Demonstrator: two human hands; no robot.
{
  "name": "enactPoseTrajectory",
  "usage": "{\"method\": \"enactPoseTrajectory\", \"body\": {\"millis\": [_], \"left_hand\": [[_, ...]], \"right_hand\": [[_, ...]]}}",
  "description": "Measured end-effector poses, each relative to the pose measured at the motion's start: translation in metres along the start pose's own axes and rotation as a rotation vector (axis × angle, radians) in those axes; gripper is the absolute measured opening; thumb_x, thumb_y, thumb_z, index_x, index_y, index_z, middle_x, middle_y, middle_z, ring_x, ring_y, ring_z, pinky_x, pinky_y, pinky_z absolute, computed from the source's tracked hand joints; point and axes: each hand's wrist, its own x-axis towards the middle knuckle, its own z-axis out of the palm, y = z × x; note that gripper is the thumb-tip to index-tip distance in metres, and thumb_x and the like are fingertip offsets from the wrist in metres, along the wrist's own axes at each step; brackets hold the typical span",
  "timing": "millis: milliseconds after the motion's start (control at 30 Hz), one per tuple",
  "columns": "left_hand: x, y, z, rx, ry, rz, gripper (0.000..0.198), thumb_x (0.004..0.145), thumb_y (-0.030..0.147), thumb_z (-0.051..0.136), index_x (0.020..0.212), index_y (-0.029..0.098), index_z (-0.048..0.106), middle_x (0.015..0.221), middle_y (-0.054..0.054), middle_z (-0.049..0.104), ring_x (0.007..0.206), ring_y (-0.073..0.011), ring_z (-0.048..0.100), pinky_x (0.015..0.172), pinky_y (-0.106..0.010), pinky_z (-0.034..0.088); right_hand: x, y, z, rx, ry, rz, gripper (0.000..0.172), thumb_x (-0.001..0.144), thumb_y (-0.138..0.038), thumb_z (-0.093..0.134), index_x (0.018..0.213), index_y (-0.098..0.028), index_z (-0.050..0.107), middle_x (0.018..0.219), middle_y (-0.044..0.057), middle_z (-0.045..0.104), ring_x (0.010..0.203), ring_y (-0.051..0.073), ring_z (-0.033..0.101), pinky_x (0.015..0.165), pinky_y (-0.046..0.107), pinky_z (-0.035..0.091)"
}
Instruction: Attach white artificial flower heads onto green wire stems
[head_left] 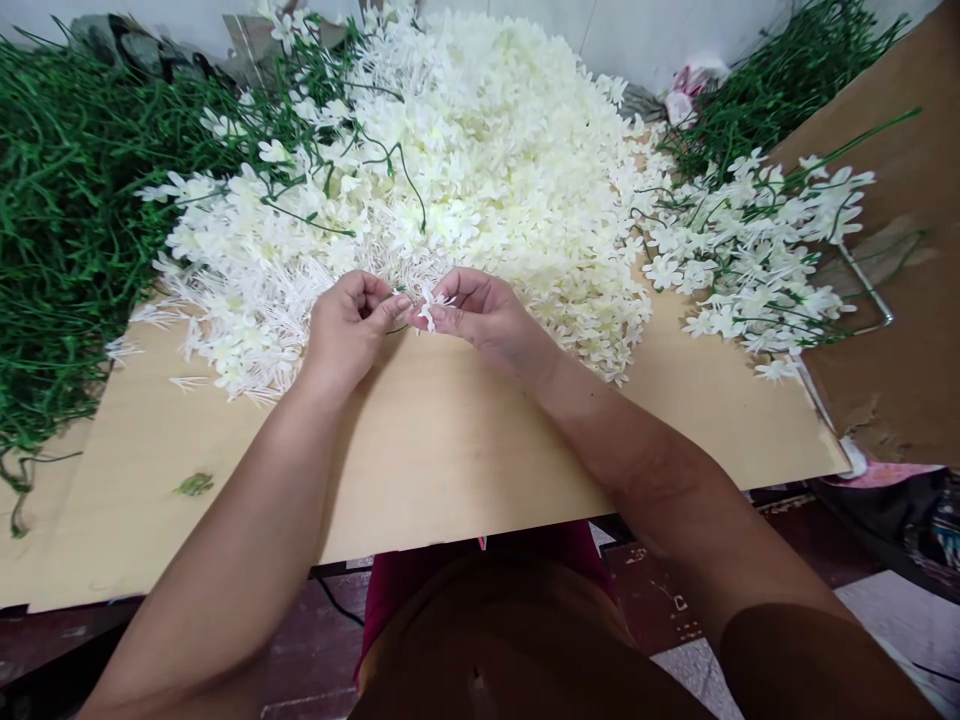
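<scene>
Both of my hands meet over the table, at the front edge of a large heap of white artificial flowers (510,150). My left hand (352,320) pinches a thin green stem, mostly hidden by the fingers. Between the thumb and fingers of my right hand (487,315) is a small white artificial flower (429,308), close to the left fingertips. Whether stem and flower are joined I cannot tell. White spiky pieces (300,285) lie among the blossoms beside my left hand.
A big pile of green plastic stems (67,200) covers the left side; more green stems (765,90) lie at the back right. Flowers on stems (757,240) rest at the right, by a brown cardboard sheet (892,300). A small green scrap (195,484) lies front left on the tabletop (465,450).
</scene>
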Motion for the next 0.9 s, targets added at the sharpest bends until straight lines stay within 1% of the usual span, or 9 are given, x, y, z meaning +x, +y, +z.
{"method": "enactPoseTrajectory", "body": {"millis": [133, 233, 400, 467, 567, 633, 733, 833, 900], "left_hand": [[0.002, 0.001, 0.002, -0.125, -0.034, -0.035, 0.017, 0.082, 0.022, 0.073, 0.075, 0.023, 0.058, 0.058, 0.005, 0.053, 0.05, -0.0095, 0.05, 0.049, -0.024, 0.041], [0.004, 0.004, 0.001, -0.203, -0.025, -0.069, 0.01, 0.083, 0.02, 0.072, 0.082, 0.023, 0.063, 0.065, 0.003, 0.061, 0.054, -0.0097, 0.056, 0.052, -0.023, 0.047], [0.0, 0.006, -0.004, -0.032, 0.062, -0.059, 0.015, 0.086, 0.02, 0.068, 0.1, 0.022, 0.073, 0.079, -0.001, 0.073, 0.06, -0.0101, 0.062, 0.057, -0.024, 0.052], [-0.004, 0.005, -0.006, 0.104, 0.091, 0.01, 0.021, 0.088, 0.02, 0.065, 0.107, 0.02, 0.075, 0.084, -0.001, 0.076, 0.065, -0.0111, 0.065, 0.065, -0.025, 0.055], [-0.009, 0.005, -0.008, 0.275, 0.1, 0.135, 0.03, 0.089, 0.023, 0.065, 0.117, 0.022, 0.075, 0.082, 0.002, 0.076, 0.076, -0.0135, 0.07, 0.077, -0.027, 0.057], [-0.01, 0.006, -0.009, 0.326, 0.092, 0.177, 0.039, 0.089, 0.023, 0.066, 0.127, 0.025, 0.071, 0.078, 0.005, 0.075, 0.078, -0.013, 0.07, 0.079, -0.026, 0.055], [-0.01, 0.005, -0.009, 0.325, 0.044, 0.164, 0.054, 0.089, 0.015, 0.063, 0.142, 0.025, 0.06, 0.078, 0.007, 0.074, 0.074, -0.0092, 0.068, 0.078, -0.023, 0.052], [-0.01, 0.002, -0.006, 0.317, -0.032, 0.144, 0.057, 0.087, 0.009, 0.06, 0.143, 0.022, 0.06, 0.079, 0.006, 0.074, 0.071, -0.0079, 0.066, 0.077, -0.022, 0.051], [-0.01, 0.001, -0.005, 0.336, -0.055, 0.14, 0.048, 0.087, 0.011, 0.061, 0.133, 0.021, 0.067, 0.072, 0.006, 0.072, 0.067, -0.0089, 0.064, 0.074, -0.022, 0.049]], "right_hand": [[0.005, 0.015, 0.002, 0.086, -0.02, 0.074, 0.049, 0.063, -0.052, 0.089, 0.079, -0.021, 0.055, 0.074, -0.002, 0.066, 0.072, 0.012, 0.064, 0.075, 0.029, 0.055], [0.012, 0.021, -0.002, 0.083, 0.02, 0.079, 0.047, 0.059, -0.045, 0.092, 0.077, -0.02, 0.056, 0.073, -0.002, 0.066, 0.07, 0.01, 0.062, 0.072, 0.026, 0.053], [0.014, 0.015, -0.012, 0.139, 0.195, -0.022, 0.04, 0.064, -0.038, 0.089, 0.077, -0.022, 0.056, 0.072, -0.006, 0.064, 0.073, 0.009, 0.065, 0.079, 0.025, 0.054], [0.011, 0.011, -0.009, 0.179, 0.179, -0.032, 0.038, 0.067, -0.04, 0.088, 0.078, -0.022, 0.056, 0.074, -0.006, 0.065, 0.076, 0.01, 0.067, 0.083, 0.026, 0.055], [0.005, 0.006, 0.004, 0.207, 0.109, 0.007, 0.041, 0.065, -0.044, 0.089, 0.079, -0.022, 0.058, 0.075, -0.005, 0.067, 0.076, 0.01, 0.067, 0.08, 0.025, 0.055], [0.002, 0.005, 0.01, 0.207, 0.08, 0.035, 0.041, 0.064, -0.045, 0.09, 0.078, -0.022, 0.059, 0.076, -0.004, 0.068, 0.076, 0.009, 0.066, 0.079, 0.024, 0.055], [0.002, 0.003, 0.013, 0.261, 0.059, 0.024, 0.04, 0.065, -0.043, 0.09, 0.078, -0.021, 0.059, 0.076, -0.004, 0.068, 0.075, 0.01, 0.066, 0.081, 0.027, 0.057], [0.005, 0.002, 0.009, 0.314, 0.039, -0.001, 0.04, 0.065, -0.04, 0.091, 0.078, -0.021, 0.059, 0.074, -0.004, 0.067, 0.079, 0.012, 0.068, 0.087, 0.032, 0.058], [0.007, 0.003, 0.005, 0.294, 0.025, 0.006, 0.039, 0.066, -0.04, 0.091, 0.078, -0.021, 0.059, 0.074, -0.004, 0.065, 0.084, 0.013, 0.07, 0.089, 0.033, 0.057]]}}
